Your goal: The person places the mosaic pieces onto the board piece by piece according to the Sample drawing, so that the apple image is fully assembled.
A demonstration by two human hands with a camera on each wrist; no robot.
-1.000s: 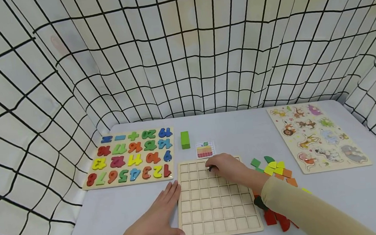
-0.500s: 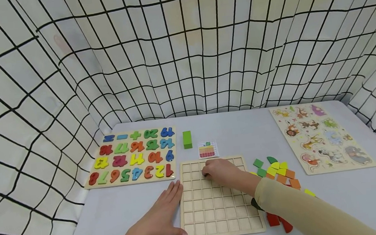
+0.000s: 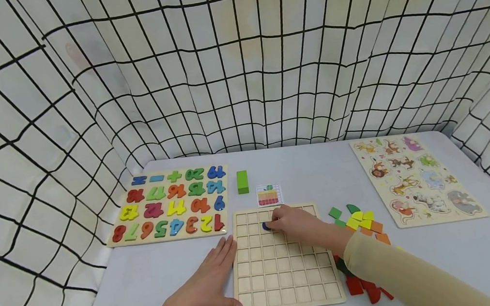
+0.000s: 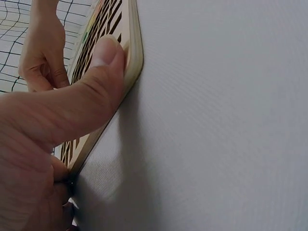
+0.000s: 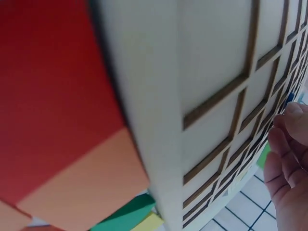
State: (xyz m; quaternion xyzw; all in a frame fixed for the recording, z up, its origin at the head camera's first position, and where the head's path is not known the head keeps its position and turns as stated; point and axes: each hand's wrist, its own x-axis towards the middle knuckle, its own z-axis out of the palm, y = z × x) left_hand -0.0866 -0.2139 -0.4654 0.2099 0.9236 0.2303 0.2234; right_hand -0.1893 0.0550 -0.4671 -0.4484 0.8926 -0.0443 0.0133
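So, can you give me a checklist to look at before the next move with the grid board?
1. Grid board held: ok. The left hand rests along its left side.
2. Right hand at the dark blue piece: ok. It is touching it, over the far part of the board.
3. Dark blue piece flat in one square: cannot tell. The hand covers part of it.
4. Picture card uncovered: ok. It lies just beyond the board's far edge.
5. All the loose coloured pieces in plain sight: not ok. The right sleeve blocks part of the pile.
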